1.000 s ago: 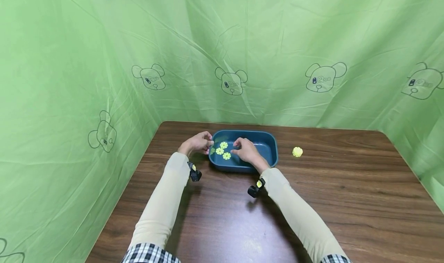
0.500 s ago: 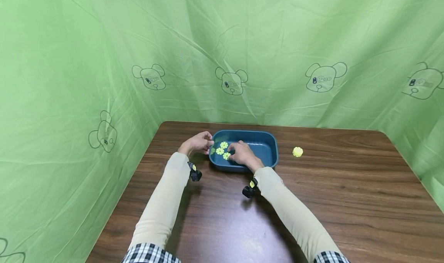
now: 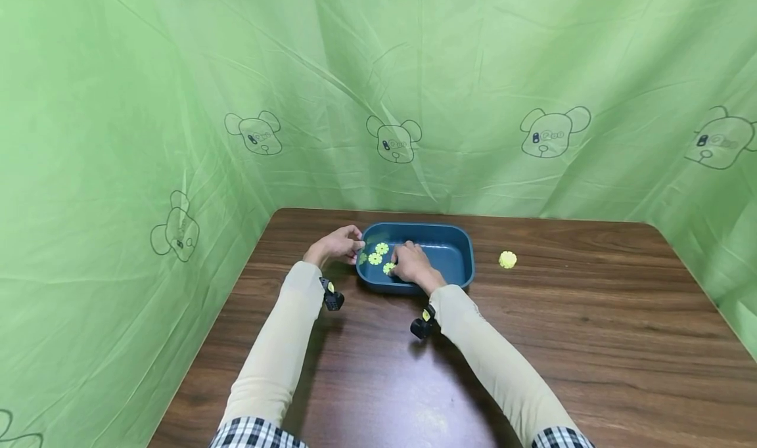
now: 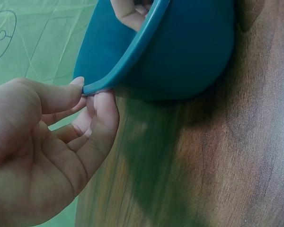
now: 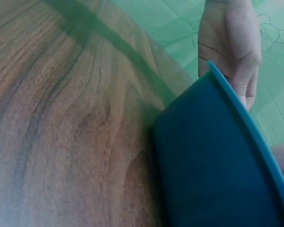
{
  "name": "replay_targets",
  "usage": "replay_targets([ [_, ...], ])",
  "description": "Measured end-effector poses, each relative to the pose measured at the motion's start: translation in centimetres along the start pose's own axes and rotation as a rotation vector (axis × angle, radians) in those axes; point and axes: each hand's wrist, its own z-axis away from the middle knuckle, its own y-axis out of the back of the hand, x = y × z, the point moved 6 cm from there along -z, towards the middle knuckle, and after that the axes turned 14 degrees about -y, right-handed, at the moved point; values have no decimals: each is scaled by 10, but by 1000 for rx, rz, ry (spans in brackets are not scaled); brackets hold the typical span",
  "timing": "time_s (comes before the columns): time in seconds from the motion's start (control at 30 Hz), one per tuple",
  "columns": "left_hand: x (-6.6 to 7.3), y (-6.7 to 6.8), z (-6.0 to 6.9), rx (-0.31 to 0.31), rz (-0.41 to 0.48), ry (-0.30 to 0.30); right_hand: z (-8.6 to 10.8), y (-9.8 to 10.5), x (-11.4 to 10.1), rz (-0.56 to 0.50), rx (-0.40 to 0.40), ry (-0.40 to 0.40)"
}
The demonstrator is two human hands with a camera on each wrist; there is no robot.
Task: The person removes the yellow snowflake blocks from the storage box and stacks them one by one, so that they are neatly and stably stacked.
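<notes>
"How should it be done, from where you're standing?"

"I'd trust the left hand (image 4: 42, 142) with the steadying: its thumb and fingers pinch the rim at the left end of the dark blue, rounded-rectangular tub (image 3: 426, 234), which should stop it skidding on the brown wood-grain bench (image 3: 591, 316). The right hand (image 3: 412, 264) ought to work low and light, easing the pale yellow, flower-shaped disc (image 3: 387, 268) by its edge without nudging the two matching discs (image 3: 382, 247) beyond it."

"And where is it against those fingers?"

"Inside the tub, toward its near left corner, right at the right hand's fingertips and seemingly touching. Those fingers are bent; how far apart their tips are, or whether they have hold of it, I can't tell."

"Anything outside?"

"A pale yellow, scalloped piece (image 3: 507, 259), just right of the tub, apart from both hands."
</notes>
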Motion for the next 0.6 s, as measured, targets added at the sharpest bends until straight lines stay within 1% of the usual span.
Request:
replay_targets([
  [0.13,0,0,1,1,10,-4,0,5,1,-13,1,14],
  [0.23,0,-1,0,1,12,-3,-2,7,5,-42,-15,16],
  [0.43,1,0,0,1,6,-5,-2,10,10,-191,-82,27],
  [0.6,1,0,1,-3,1,-13,1,17,12,-285,-78,19],
])
